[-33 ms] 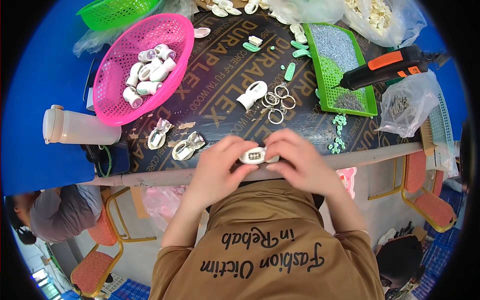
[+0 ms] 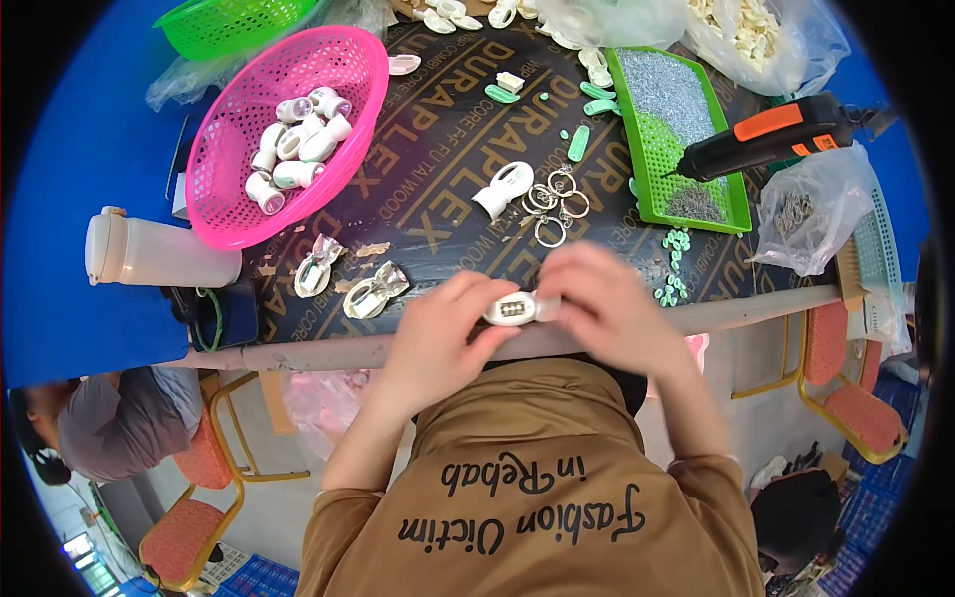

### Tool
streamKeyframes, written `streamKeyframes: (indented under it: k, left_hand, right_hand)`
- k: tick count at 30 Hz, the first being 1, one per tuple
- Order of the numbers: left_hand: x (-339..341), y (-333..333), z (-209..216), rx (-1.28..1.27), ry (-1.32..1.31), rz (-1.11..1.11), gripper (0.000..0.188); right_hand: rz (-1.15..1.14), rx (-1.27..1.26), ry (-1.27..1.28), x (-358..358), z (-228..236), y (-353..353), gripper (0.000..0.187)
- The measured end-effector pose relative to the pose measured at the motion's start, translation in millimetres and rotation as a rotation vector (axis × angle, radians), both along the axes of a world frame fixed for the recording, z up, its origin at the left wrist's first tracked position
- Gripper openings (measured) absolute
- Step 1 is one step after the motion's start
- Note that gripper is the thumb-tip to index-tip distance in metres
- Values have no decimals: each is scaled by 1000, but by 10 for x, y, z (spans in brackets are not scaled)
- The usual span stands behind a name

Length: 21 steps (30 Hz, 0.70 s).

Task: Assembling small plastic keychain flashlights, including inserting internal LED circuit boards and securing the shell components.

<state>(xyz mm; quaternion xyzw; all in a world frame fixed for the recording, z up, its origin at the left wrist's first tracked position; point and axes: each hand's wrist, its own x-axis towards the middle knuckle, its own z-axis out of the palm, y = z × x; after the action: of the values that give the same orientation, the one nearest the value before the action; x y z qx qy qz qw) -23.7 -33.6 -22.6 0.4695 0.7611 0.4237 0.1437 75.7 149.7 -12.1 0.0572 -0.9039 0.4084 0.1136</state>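
Over the near table edge, my left hand pinches a small oval white plastic casing between thumb and fingers. A dark rectangular recess with several small shiny round parts shows on its upper face. My right hand is at the casing's right end, its fingers smeared by motion. By those fingertips is a pale translucent bit, too blurred to name. Ahead lie several metal key rings and a white casing half. Left of my hands rest two white casings with foil-like silvery pieces.
A pink basket of white lights stands at left, beside a translucent bottle. At right, an electric screwdriver lies over a green tray of small metal parts, near a plastic bag. Small green pieces are scattered nearby.
My right hand has shifted slightly up and to the right, and is now blurred. The casing in my left hand has moved a little to the right.
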Motion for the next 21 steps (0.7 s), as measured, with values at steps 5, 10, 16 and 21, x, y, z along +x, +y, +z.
streamKeyframes:
  k: [5,10,16,21]
  left_hand:
    - [120,130,-16,-36,80,-33,31]
    - [79,154,-50,30,163,-41,30]
    - [29,113,-101,7,118,-61,33]
    - [16,118,-97,-3,93,-64,33]
  right_hand:
    - [-240,706,25,-598,62,518,20]
    - [-176,944,77,-859,-70,755,17]
    - [-87,-284,-5,-394,227,523,17]
    - [-141,-559,-135,172,102,105,23]
